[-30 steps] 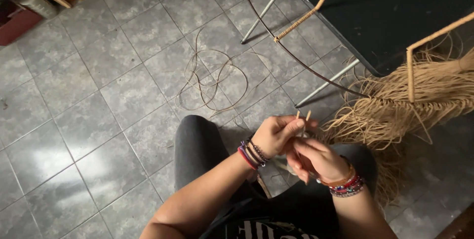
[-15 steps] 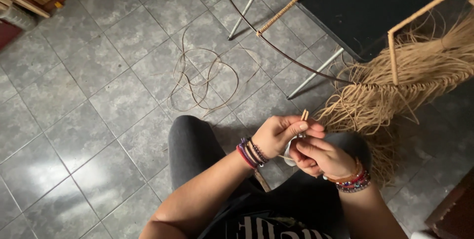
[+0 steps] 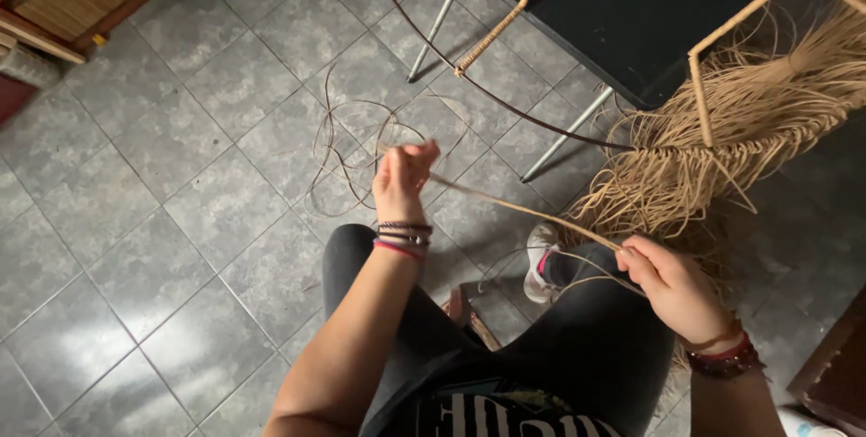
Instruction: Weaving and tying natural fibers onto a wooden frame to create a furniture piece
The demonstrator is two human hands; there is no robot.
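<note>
Leftward, loose cane loops [image 3: 361,153] on grey floor tiles [image 3: 135,220]; left hand [image 3: 401,175], fingers pinched on one taut reed strand [image 3: 523,211], stretched to right hand [image 3: 672,284], fingers closed around it; two grey metal legs [image 3: 437,22]; raffia bundle [image 3: 722,157] behind.

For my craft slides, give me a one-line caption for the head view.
Left hand and right hand pull a straw-coloured strand taut above a grey tiled floor.
</note>
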